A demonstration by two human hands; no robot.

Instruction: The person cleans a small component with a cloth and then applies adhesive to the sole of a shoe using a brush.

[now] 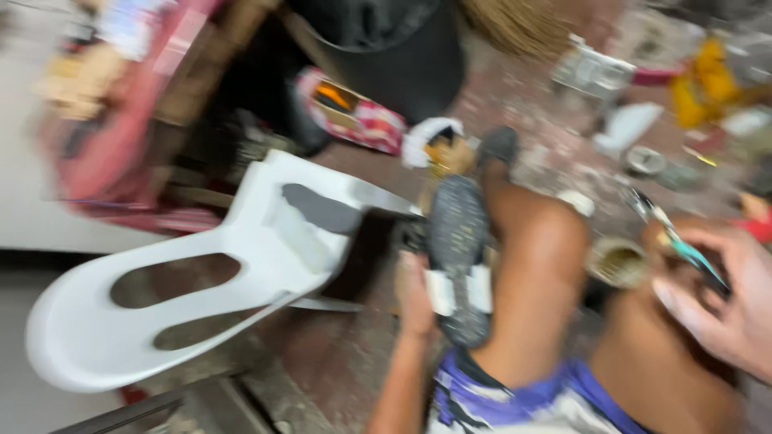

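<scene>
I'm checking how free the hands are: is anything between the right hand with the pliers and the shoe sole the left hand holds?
Yes. The person's raised knee stands between the right hand, which holds the pliers, and the shoe sole gripped by the left hand.

Single head cam, steep downward, close over lap + floor.

Your floor is stained reddish concrete w/ lots on it: 1 white plastic chair tipped over at left, a red-white packet, small round tin, yellow item, blurred scraps around.
</scene>
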